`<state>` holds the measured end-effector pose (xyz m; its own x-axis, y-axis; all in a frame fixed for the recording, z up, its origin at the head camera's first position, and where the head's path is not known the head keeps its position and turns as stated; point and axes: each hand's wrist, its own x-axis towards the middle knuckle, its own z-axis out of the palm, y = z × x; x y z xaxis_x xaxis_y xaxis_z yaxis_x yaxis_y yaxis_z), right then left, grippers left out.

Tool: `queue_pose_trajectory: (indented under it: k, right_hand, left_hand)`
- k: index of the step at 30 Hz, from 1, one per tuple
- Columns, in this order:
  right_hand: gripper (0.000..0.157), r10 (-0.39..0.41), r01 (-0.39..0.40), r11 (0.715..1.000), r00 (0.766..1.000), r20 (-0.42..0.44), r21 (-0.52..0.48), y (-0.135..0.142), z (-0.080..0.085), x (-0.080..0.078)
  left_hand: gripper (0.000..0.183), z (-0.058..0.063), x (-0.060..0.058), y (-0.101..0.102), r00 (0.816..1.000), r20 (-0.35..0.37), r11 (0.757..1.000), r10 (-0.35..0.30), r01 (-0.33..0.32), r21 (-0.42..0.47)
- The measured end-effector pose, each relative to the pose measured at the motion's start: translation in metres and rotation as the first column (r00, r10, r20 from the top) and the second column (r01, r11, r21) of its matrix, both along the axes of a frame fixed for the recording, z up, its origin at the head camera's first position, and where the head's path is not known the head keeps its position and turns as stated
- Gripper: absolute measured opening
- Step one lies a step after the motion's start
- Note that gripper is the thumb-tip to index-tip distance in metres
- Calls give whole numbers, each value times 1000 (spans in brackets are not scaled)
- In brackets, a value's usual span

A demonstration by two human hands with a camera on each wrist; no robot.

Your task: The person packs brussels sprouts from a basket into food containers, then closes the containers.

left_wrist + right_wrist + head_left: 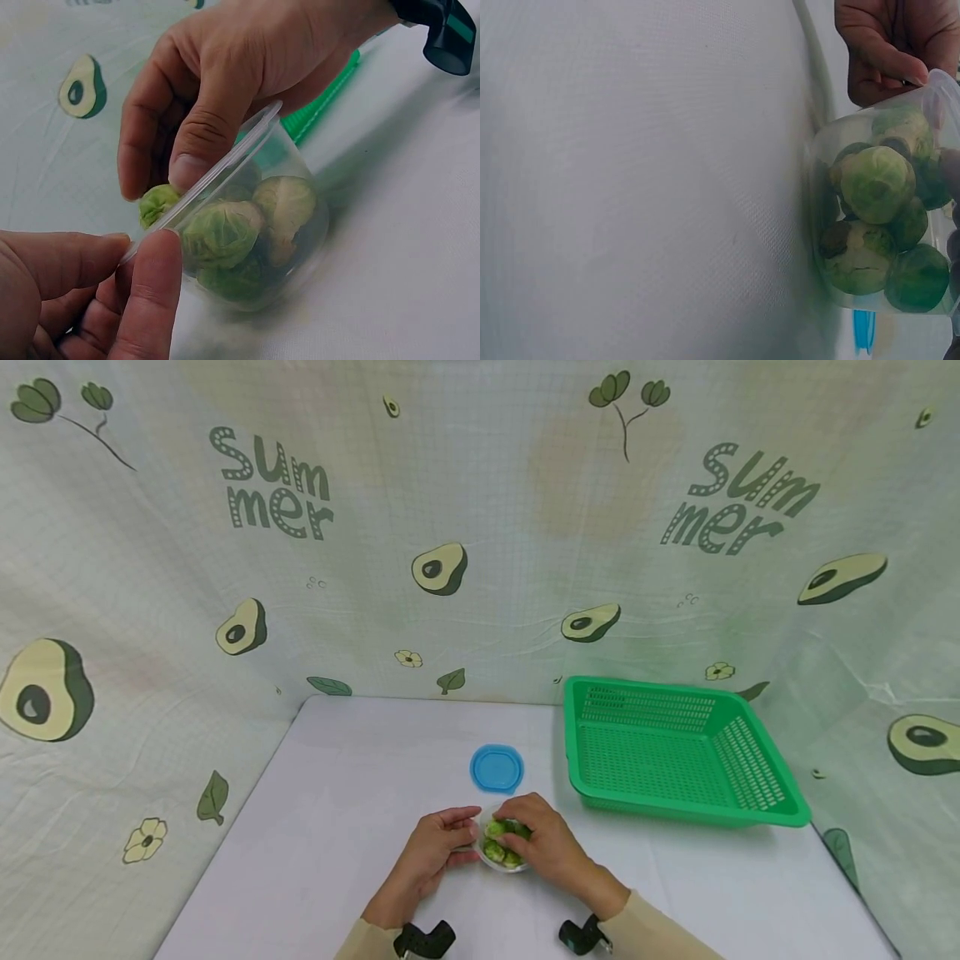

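Observation:
A clear plastic container (pixel 304 169) stands on the table, holding several Brussels sprouts (pixel 877 184). My left hand (pixel 438 847) pinches its rim between thumb and finger, as the left wrist view shows. From above, my right hand (pixel 547 843) reaches over the opposite side of the rim. Its thumb and fingers are around one sprout (pixel 157 204) at the container's mouth. In the right wrist view most of the right hand lies outside the frame. Beyond the container a round blue lid (pixel 497 768) lies flat on the table.
A green plastic basket (pixel 682 810) with slotted walls stands at the back right of the white table (pixel 337 777). A cloth printed with avocados (pixel 510 510) hangs behind and along the sides.

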<state>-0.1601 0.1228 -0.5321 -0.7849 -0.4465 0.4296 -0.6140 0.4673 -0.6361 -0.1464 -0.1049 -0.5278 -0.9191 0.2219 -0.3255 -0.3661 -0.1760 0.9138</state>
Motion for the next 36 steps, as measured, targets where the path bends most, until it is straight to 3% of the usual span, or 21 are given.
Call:
queue_pose_trajectory:
  k: [5,15,19,23,29,32,36]
  right_hand:
    - [26,-11,11,1000,1000,20,-17,1,2,2]
    - [23,9,-5,999,996,-89,42,0,3,1]
    - [33,40,-33,994,997,-71,101,2,6,2]
    - [30,69,-64,990,997,-34,124,2,7,1]
    - [30,34,-32,997,999,-30,73,1,6,1]
    - [28,26,-19,994,998,-61,106,0,6,1]
    - [27,-2,8,988,999,-36,157,1,8,3]
  left_hand:
    - [48,1,1,1,1000,3,1000,0,0,-1]
    - [47,1,0,1,1000,11,1000,7,-7,-16]
    - [46,1,0,0,1000,7,1000,5,-4,-22]
    - [46,2,1,0,1000,7,1000,7,-7,-21]
    - [47,2,0,1,1000,5,1000,0,0,-13]
    - [46,3,0,1,1000,0,1000,6,-6,-5]
    - [46,3,0,1,1000,2,1000,5,-5,-2]
